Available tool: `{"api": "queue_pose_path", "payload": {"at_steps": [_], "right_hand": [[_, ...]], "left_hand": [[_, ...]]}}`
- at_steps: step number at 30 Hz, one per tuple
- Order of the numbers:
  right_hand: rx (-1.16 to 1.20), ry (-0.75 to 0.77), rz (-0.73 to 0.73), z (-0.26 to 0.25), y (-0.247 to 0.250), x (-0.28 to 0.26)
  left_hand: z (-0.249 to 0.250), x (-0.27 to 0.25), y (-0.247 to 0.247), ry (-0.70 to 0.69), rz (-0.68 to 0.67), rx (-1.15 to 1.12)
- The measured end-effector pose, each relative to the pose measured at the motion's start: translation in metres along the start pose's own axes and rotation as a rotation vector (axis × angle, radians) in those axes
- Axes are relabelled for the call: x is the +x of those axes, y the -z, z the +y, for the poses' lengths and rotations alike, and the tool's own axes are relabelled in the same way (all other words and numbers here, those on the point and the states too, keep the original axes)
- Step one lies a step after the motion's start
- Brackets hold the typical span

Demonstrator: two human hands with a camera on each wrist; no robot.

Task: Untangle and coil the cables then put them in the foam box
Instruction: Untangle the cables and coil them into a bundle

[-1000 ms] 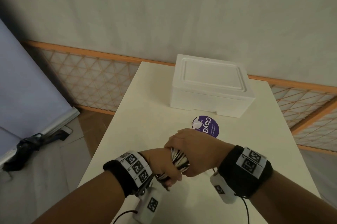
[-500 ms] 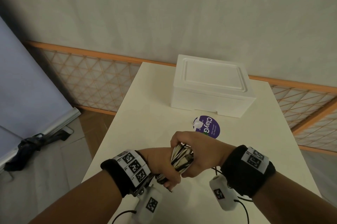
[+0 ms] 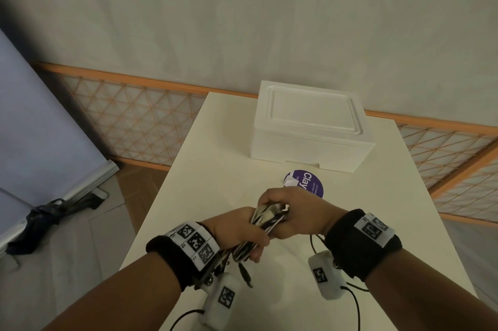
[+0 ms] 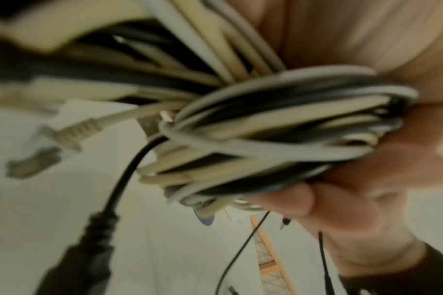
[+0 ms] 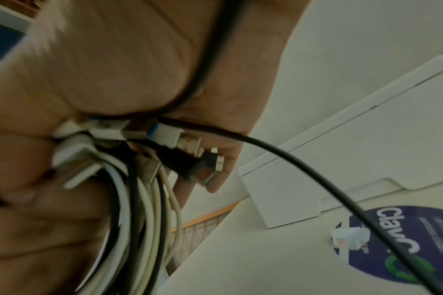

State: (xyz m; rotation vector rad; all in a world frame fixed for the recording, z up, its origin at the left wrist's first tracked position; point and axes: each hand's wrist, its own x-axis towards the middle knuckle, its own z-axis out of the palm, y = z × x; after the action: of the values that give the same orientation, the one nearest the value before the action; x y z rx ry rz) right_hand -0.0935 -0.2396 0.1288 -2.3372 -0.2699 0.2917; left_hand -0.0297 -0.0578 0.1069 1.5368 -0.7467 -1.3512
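Observation:
Both hands hold one bundle of black and white cables (image 3: 265, 221) above the near part of the table. My left hand (image 3: 237, 233) grips its lower end and my right hand (image 3: 291, 209) grips its upper end. The left wrist view shows the cables (image 4: 278, 135) wound in loops inside the fingers, with a black plug (image 4: 89, 249) and a grey connector (image 4: 46, 147) hanging loose. In the right wrist view several connectors (image 5: 180, 151) stick out of the bundle by the fingers. The white foam box (image 3: 310, 125) stands with its lid on at the far end of the table.
A purple round sticker (image 3: 307, 185) with a bit of white tape lies on the cream table (image 3: 210, 174) between the hands and the box. Left of the table there is floor with a dark umbrella (image 3: 40, 220) and a lattice fence (image 3: 129, 120) behind.
My right hand has turned and slid up along the bundle, away from the left hand. A black plug now hangs free below the left hand.

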Motion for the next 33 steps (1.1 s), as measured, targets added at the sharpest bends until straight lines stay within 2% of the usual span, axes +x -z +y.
{"api": "queue_pose_path", "payload": {"at_steps": [2, 7, 9, 12, 15, 17, 20, 25, 27, 31, 33], "right_hand": [[-0.111, 0.01, 0.024, -0.002, 0.001, -0.003], [-0.647, 0.144, 0.133, 0.0, -0.014, -0.006], [-0.703, 0.135, 0.15, 0.0, -0.015, -0.005], [-0.741, 0.066, 0.042, -0.008, -0.007, -0.001], [-0.838, 0.139, 0.017, -0.012, 0.002, 0.003], [-0.895, 0.199, 0.071, -0.009, 0.005, 0.005], [-0.868, 0.24, 0.228, -0.002, 0.004, 0.01], [-0.47, 0.242, 0.351, 0.003, -0.008, 0.017], [-0.392, 0.179, 0.369, 0.002, -0.01, 0.016], [-0.348, -0.246, 0.393, 0.021, -0.014, 0.008], [-0.407, -0.36, 0.324, 0.029, -0.024, 0.003]], "left_hand": [[-0.003, 0.0, 0.003, -0.011, 0.031, -0.049], [-0.01, 0.002, 0.004, -0.019, 0.085, -0.172], [-0.01, 0.003, 0.005, -0.018, 0.084, -0.163], [-0.013, 0.002, 0.008, -0.017, 0.067, -0.191], [-0.018, 0.003, 0.007, 0.002, 0.022, -0.166], [-0.018, 0.005, 0.005, 0.008, 0.011, -0.173], [-0.012, 0.004, 0.003, -0.022, -0.017, -0.114], [-0.005, -0.006, 0.003, -0.146, -0.01, -0.193], [-0.003, -0.01, 0.005, -0.205, -0.029, -0.275], [0.005, -0.012, 0.01, -0.427, -0.148, -0.502], [0.012, -0.009, 0.015, -0.499, -0.201, -0.608]]}}
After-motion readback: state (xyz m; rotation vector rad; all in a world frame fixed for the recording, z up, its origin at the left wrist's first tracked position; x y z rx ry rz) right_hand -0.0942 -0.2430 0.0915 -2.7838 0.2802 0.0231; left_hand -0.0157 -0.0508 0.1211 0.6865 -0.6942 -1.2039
